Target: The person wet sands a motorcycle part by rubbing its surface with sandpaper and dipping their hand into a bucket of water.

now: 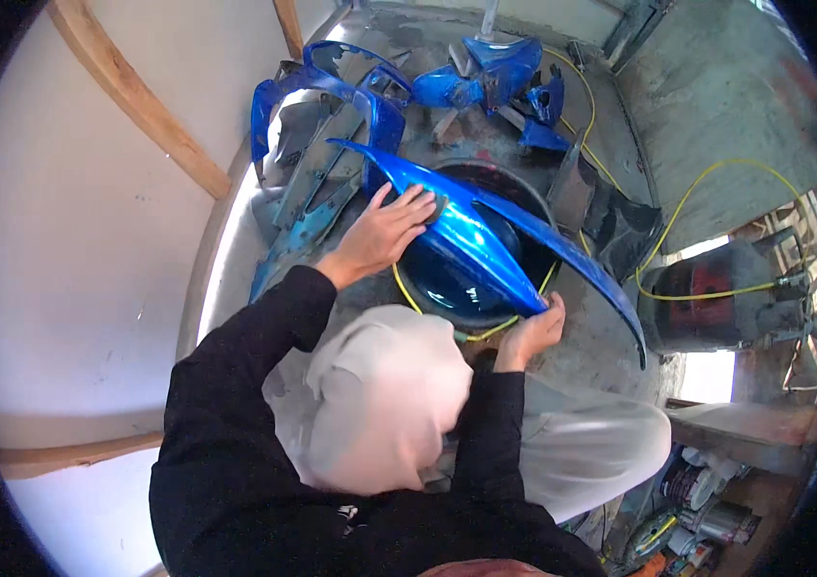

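Observation:
A glossy blue motorcycle fairing panel (471, 236), long, curved and pointed, lies tilted above a round black basin (548, 183) that holds dark liquid. My left hand (391, 231) rests on the panel's upper middle, fingers together, pressing a small dark pad (436, 209) against the paint. At the panel's lower right end, my right hand (533, 332) grips the edge between thumb and fingers. A long thin arm of the same panel sweeps off to the right, past the basin's rim.
More blue fairing pieces (495, 77) lie on the floor ahead, with dull teal panels (317, 207) at left. A yellow hose (687, 207) runs along the right to a dark red and black tank (706, 293). Power tools (716, 519) sit on a shelf at lower right.

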A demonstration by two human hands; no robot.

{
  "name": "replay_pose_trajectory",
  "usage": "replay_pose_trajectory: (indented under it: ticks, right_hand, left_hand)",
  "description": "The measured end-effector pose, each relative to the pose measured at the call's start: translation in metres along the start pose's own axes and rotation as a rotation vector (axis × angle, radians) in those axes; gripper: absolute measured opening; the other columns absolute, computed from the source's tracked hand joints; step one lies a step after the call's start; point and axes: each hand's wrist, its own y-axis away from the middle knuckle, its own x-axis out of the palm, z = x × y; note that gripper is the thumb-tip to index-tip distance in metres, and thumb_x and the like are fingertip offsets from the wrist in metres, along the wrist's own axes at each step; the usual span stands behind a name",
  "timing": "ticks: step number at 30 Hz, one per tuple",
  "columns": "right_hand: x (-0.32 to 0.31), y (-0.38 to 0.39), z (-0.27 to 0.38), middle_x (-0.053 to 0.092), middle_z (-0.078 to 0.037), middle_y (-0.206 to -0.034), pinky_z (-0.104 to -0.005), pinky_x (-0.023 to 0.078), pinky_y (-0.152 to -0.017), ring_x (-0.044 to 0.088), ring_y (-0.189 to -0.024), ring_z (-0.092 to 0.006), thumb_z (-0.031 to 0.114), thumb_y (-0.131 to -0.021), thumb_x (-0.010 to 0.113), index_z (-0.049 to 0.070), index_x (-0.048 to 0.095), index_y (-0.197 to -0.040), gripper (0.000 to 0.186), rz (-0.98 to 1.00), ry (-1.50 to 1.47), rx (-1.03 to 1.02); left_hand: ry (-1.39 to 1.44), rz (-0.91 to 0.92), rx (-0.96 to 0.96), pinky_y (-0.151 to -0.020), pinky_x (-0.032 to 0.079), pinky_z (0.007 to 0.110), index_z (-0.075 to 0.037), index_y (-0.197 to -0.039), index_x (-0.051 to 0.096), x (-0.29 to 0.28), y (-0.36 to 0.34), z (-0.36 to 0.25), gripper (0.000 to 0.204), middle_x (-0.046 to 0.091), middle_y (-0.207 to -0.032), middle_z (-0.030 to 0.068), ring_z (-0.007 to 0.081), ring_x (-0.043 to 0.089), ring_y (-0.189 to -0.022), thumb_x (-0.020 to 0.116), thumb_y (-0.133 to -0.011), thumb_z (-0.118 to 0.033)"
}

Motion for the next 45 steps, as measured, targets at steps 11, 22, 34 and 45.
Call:
replay_pose_trajectory:
  ticks: [11,22,34,45]
  right_hand:
    - [0.003,0.0,-0.001,0.066,-0.01,-0.096,-0.0329,0.049,-0.082,0.062,-0.086,-0.0195,0.023,-0.105,0.044,-0.005,0.064,-0.113,0.036,-0.025,0.031,0.068]
    - [0.003,0.002,-0.005,0.066,-0.012,-0.099,-0.0323,0.049,-0.084,0.062,-0.087,-0.0196,0.025,-0.105,0.046,-0.007,0.064,-0.116,0.038,-0.035,0.013,0.032]
    - [0.001,0.001,-0.001,0.068,-0.013,-0.094,-0.0328,0.05,-0.084,0.064,-0.086,-0.0204,0.024,-0.105,0.045,-0.007,0.062,-0.118,0.037,-0.026,0.011,0.013]
    - [-0.003,0.001,-0.005,0.065,-0.01,-0.098,-0.0329,0.049,-0.085,0.061,-0.086,-0.0202,0.022,-0.103,0.046,-0.006,0.064,-0.114,0.035,-0.028,-0.051,0.126]
  left_hand:
    - [-0.04,-0.082,-0.058,-0.117,0.037,0.052,-0.005,-0.135,0.065,0.006,0.003,0.023,0.037,0.065,-0.143,0.012,0.0315,0.057,-0.138,0.062,-0.099,-0.012]
    - [0.191,0.014,0.236,-0.115,0.038,0.049,-0.002,-0.12,0.072,0.007,-0.003,0.008,0.029,0.071,-0.129,0.0134,0.029,0.065,-0.124,0.059,-0.099,-0.016]
    - [-0.18,-0.109,-0.28,-0.112,0.043,0.049,-0.003,-0.122,0.07,0.009,-0.007,0.023,0.028,0.069,-0.133,0.0135,0.0304,0.063,-0.128,0.063,-0.097,-0.014]
    - [0.259,-0.082,0.018,-0.115,0.038,0.051,-0.004,-0.125,0.07,0.008,0.0,0.016,0.029,0.071,-0.13,0.0134,0.0282,0.065,-0.127,0.054,-0.102,-0.014]
